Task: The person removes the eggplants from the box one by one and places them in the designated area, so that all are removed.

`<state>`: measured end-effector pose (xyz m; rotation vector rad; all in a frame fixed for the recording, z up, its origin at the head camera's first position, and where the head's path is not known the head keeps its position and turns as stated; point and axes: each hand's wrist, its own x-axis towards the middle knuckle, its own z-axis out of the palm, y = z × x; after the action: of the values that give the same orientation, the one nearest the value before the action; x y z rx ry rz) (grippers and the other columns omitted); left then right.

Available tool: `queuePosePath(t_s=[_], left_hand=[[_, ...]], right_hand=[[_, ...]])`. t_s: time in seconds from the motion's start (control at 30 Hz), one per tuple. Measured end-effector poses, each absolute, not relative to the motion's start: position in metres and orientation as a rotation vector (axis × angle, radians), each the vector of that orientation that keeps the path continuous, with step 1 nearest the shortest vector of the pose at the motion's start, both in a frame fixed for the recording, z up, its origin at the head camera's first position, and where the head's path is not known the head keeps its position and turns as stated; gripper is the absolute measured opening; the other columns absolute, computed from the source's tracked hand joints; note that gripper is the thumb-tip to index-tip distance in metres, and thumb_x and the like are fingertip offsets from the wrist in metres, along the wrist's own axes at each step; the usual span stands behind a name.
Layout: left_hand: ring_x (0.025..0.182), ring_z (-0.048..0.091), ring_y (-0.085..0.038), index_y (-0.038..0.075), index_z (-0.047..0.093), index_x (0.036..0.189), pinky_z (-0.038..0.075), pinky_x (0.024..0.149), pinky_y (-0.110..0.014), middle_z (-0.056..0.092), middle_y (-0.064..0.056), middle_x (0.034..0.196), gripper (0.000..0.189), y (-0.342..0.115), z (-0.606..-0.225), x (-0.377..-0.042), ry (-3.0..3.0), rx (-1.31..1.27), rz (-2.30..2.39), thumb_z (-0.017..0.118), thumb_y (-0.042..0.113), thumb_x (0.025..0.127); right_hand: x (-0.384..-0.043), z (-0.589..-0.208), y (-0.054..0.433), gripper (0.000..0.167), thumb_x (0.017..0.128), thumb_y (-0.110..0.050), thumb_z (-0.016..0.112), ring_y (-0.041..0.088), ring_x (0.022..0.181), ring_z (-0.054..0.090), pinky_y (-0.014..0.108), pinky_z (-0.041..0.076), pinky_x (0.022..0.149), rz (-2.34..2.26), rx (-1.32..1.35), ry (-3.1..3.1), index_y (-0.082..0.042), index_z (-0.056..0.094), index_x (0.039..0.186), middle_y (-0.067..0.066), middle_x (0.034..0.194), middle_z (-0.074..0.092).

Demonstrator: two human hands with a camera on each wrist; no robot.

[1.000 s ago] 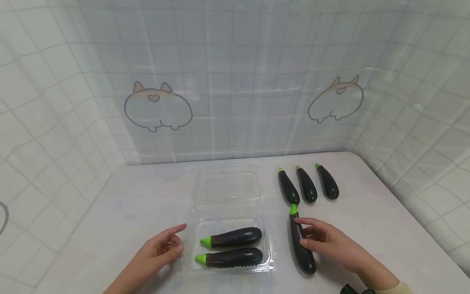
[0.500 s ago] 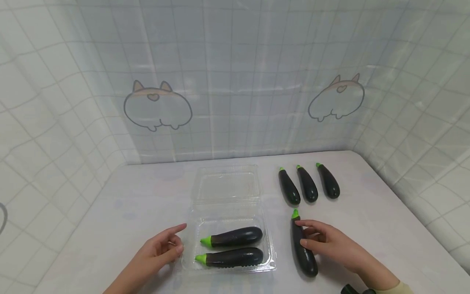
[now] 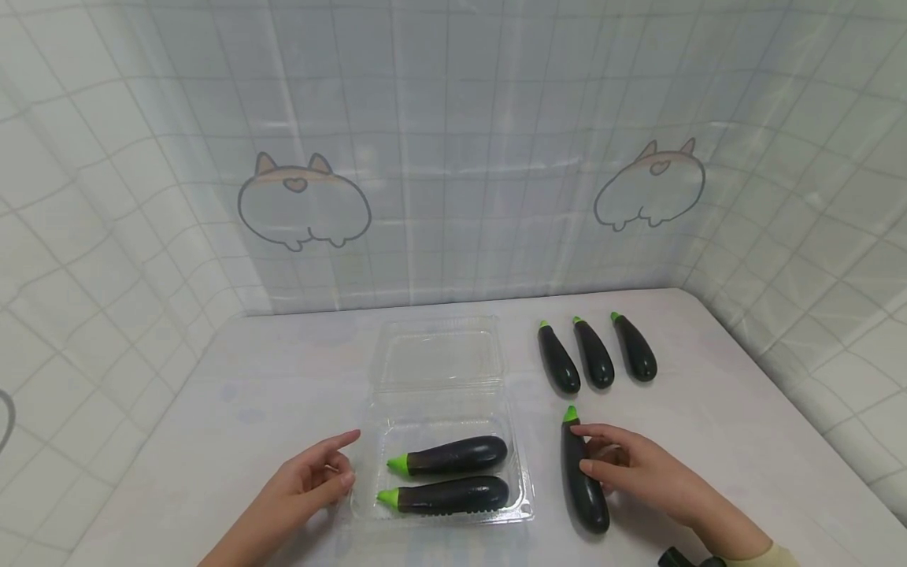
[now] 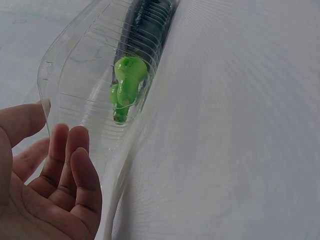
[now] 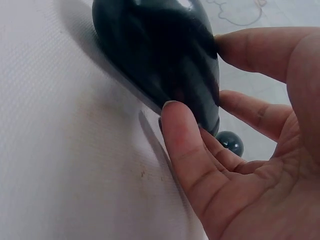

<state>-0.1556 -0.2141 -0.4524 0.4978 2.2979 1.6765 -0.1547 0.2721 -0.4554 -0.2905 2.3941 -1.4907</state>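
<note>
My right hand (image 3: 631, 468) rests its fingers and thumb against a dark eggplant (image 3: 583, 484) with a green stem, holding it on the table right of the container. In the right wrist view the thumb and fingertips press around this eggplant (image 5: 160, 50). My left hand (image 3: 298, 488) is at the left edge of an opened clear plastic clamshell container (image 3: 523, 480). In the left wrist view its fingers are relaxed, some touching or very near the rim (image 4: 44, 75). Two eggplants, an upper one (image 3: 460, 456) and a lower one (image 3: 457, 496), lie side by side inside, stems leftward.
Three more eggplants lie in a row at the back right: left (image 3: 559, 361), middle (image 3: 595, 356) and right (image 3: 635, 350). The container's lid (image 3: 439, 354) lies folded back, away from me. A tiled-pattern curtain (image 3: 453, 157) surrounds the table (image 3: 283, 370).
The eggplant under my right hand has shifted slightly toward me, so its stem now sits apart from the back row. My left hand and the container have stayed still.
</note>
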Motion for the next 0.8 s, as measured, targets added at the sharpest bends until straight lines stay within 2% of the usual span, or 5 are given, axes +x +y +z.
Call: queuePosePath(t_s=[0.23, 0.47, 0.6, 0.8], left_hand=[[0.086, 0.063, -0.019, 0.004, 0.040, 0.149, 0.053, 0.072, -0.030, 0.058, -0.017, 0.103, 0.057, -0.2156, -0.4547, -0.1563, 2.295, 0.443, 1.680, 0.063, 0.014, 0.098], [0.086, 0.063, -0.021, 0.000, 0.039, 0.148, 0.053, 0.072, -0.030, 0.057, -0.018, 0.103, 0.057, -0.2140, -0.4548, -0.1554, 2.288, 0.479, 1.688, 0.063, 0.014, 0.098], [0.085, 0.063, -0.021, 0.002, 0.040, 0.148, 0.053, 0.072, -0.029, 0.057, -0.018, 0.103, 0.057, -0.2131, -0.4531, -0.1551, 2.291, 0.429, 1.680, 0.064, 0.015, 0.098], [0.085, 0.063, -0.022, 0.006, 0.040, 0.149, 0.053, 0.073, -0.030, 0.056, -0.019, 0.106, 0.057, -0.2142, -0.4526, -0.1565, 2.303, 0.378, 1.644, 0.064, 0.017, 0.098]], right_hand=[[-0.1547, -0.4547, 0.2727, 0.053, 0.094, -0.025, 0.069, 0.026, 0.091, 0.063, 0.037, 0.055, 0.067, -1.514, -0.283, 2.386, -0.007, 0.052, 0.141, 0.013, 0.118, 0.062], [-0.1541, -0.4561, 0.2761, 0.050, 0.094, -0.025, 0.070, 0.026, 0.091, 0.063, 0.037, 0.055, 0.067, -1.523, -0.281, 2.388, -0.007, 0.053, 0.138, 0.013, 0.117, 0.062], [-0.1544, -0.4561, 0.2769, 0.050, 0.094, -0.025, 0.070, 0.027, 0.092, 0.063, 0.037, 0.055, 0.066, -1.526, -0.276, 2.392, -0.007, 0.054, 0.138, 0.013, 0.117, 0.062], [-0.1547, -0.4527, 0.2771, 0.050, 0.094, -0.026, 0.070, 0.028, 0.082, 0.063, 0.037, 0.054, 0.062, -1.503, -0.280, 2.428, -0.007, 0.053, 0.138, 0.013, 0.114, 0.062]])
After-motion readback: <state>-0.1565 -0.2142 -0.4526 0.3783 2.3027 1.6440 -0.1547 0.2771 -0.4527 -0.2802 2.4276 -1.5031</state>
